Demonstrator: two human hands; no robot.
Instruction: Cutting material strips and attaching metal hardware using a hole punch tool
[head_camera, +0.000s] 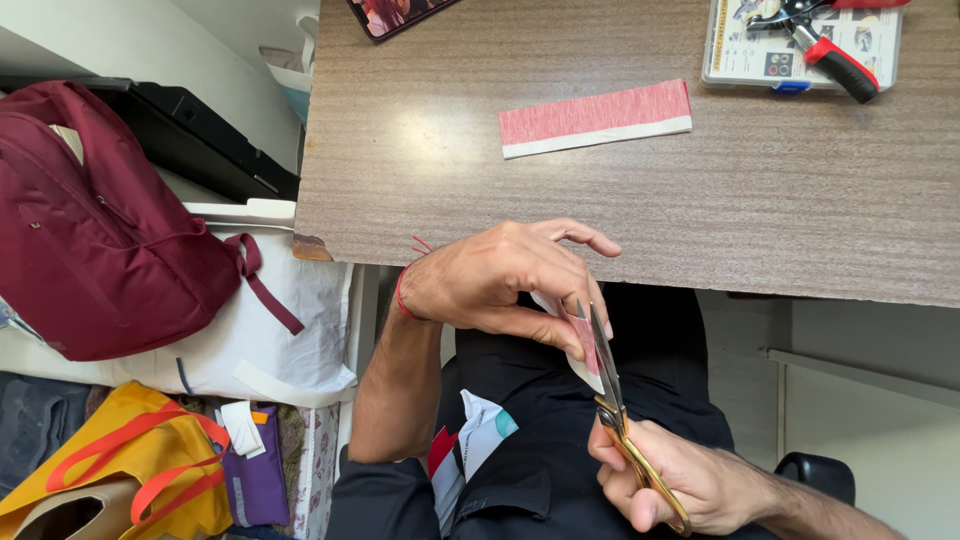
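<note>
My left hand (505, 280) pinches a small folded piece of red and white paper (583, 345) just below the table's near edge, over my lap. My right hand (680, 480) grips gold-handled scissors (612, 390), whose blades point up and close on the paper piece. A red thread circles my left wrist. On the wooden table (420, 160) lies a longer red strip of paper with a white edge (596, 118), well apart from both hands.
A clear plastic case (790, 45) with red-handled pliers (825, 50) on it sits at the table's far right. A maroon backpack (90, 230) rests on white bedding to the left, above a yellow bag with orange handles (120, 470). Papers (470, 445) lie on my lap.
</note>
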